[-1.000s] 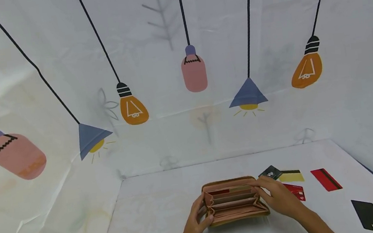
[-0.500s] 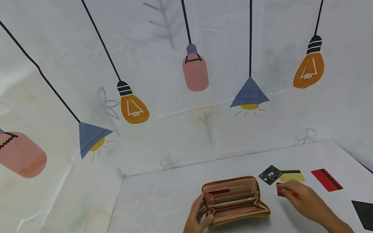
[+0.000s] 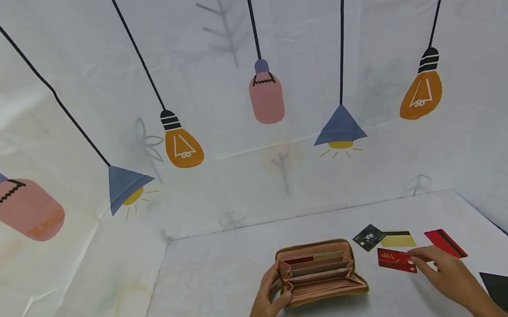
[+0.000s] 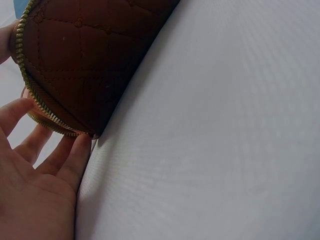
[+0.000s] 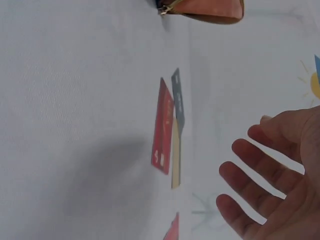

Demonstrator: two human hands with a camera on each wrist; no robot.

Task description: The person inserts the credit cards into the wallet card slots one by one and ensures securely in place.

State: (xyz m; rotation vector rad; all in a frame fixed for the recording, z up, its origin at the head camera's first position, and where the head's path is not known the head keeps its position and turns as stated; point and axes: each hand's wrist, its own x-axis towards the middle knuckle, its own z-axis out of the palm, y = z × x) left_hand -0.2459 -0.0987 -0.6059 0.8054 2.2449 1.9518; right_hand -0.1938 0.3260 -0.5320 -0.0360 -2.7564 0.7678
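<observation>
- Left hand [image 3: 266,306] grips the open wallet [image 3: 323,288] at its nine-o'clock edge.
- Right hand [image 3: 445,272], fingers loose and released, is at the red VIP card's [image 3: 394,260] four-o'clock end.
- Card lies at three o'clock from the wallet; white table [image 3: 218,290] separates their edges.

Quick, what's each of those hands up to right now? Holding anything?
Left hand: closed, gripping one end of the wallet.
Right hand: open, holding nothing, near the red VIP card.
</observation>
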